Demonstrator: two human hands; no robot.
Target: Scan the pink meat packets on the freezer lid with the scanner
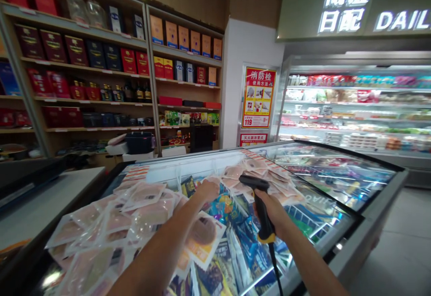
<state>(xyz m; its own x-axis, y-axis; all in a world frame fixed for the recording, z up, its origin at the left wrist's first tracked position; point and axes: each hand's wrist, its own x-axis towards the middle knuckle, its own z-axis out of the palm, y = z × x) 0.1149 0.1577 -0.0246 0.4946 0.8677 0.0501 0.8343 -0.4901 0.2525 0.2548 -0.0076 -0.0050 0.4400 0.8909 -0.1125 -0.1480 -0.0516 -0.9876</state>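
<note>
My right hand [272,208] is wrapped round the handle of a black and yellow barcode scanner [261,210], its head pointing left and its cable hanging down. My left hand [208,189] reaches out over the chest freezer with fingers curled; it is a little blurred, and what they hold, if anything, I cannot make out. Just beyond it lies a pile of flat clear packets [279,181] with pale pink contents. A larger heap of similar packets [144,215] spreads on the left, partly behind my left forearm. One packet with an orange label [204,235] lies between my arms.
Colourful bags of frozen goods [249,246] show inside the chest freezer [353,237]. A counter [50,201] stands at the left. Shelves of boxed goods [104,55] line the back wall, beside a red and yellow sign [258,97]. An open chilled display [357,107] stands at the back right.
</note>
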